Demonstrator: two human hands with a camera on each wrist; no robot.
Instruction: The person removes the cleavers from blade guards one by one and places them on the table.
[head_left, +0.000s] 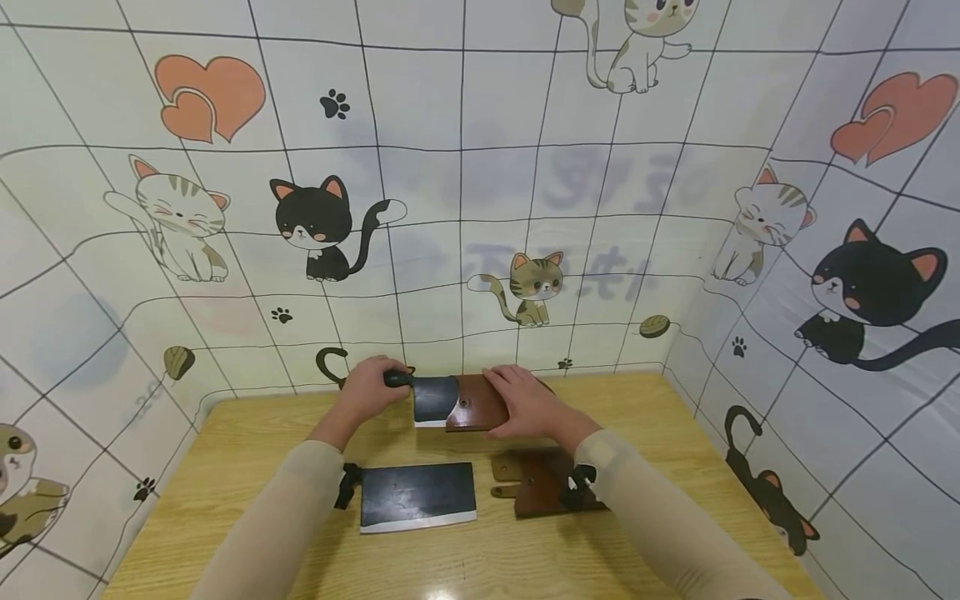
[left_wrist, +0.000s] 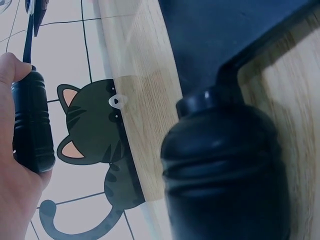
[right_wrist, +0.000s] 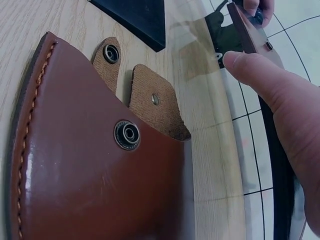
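My left hand (head_left: 371,388) grips the black handle (left_wrist: 32,120) of a cleaver (head_left: 435,398) near the back of the table. A brown leather sheath (head_left: 471,407) covers the right part of its dark blade, while the left part shows bare. My right hand (head_left: 529,402) holds that sheath at its right end, with the thumb (right_wrist: 240,62) along one face. Closer to me lies a second cleaver (head_left: 417,493), unsheathed, its black handle (left_wrist: 225,175) to the left. Right of it, partly under my right forearm, lies a second brown sheath (right_wrist: 100,150) with its strap ends unfastened.
The wooden table (head_left: 240,467) meets a fabric wall (head_left: 435,192) printed with cats and grid lines close behind the hands. The fabric also rises on the left and right sides.
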